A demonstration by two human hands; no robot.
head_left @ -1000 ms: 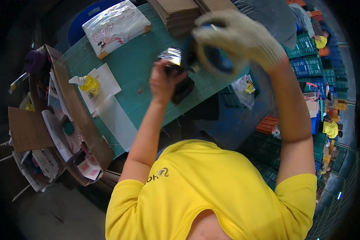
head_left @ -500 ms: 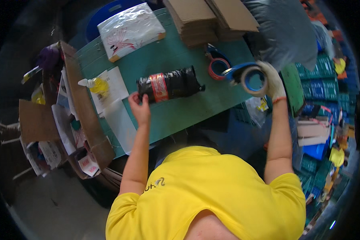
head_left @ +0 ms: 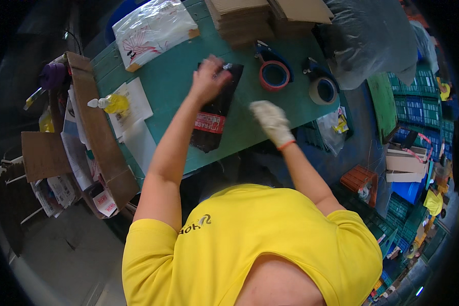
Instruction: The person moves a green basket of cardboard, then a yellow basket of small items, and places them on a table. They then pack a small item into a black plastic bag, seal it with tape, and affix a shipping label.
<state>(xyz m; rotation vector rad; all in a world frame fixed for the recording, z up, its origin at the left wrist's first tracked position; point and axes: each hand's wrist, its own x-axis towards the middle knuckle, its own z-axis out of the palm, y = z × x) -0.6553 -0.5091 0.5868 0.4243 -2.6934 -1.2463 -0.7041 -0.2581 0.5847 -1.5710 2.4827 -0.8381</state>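
A black-wrapped package (head_left: 209, 137) with a red printed label (head_left: 209, 123) around its middle sits on the green table, one end pointing away from me and the other toward me. My bare left hand (head_left: 210, 81) is closed over its far end, the fingers somewhat blurred. To the right of the package, my right hand (head_left: 271, 122) in a white knit glove hovers over the table, fingers extended and nothing visible in them. Beyond it rest a tape dispenser with a red-rimmed roll (head_left: 263, 79) and a blue tape dispenser with a pale roll (head_left: 312, 93).
A plastic-wrapped white box (head_left: 155, 30) and stacked cardboard (head_left: 245, 23) line the table's far side. On the left lie a bottle of yellow liquid (head_left: 116, 104), white sheets (head_left: 140, 97) and an open carton (head_left: 89, 97). Crates (head_left: 413, 109) stand at right.
The package has turned from lying crosswise to pointing away from me, with my left hand moving to its far end. My right hand has let go of the tape dispenser and come left.
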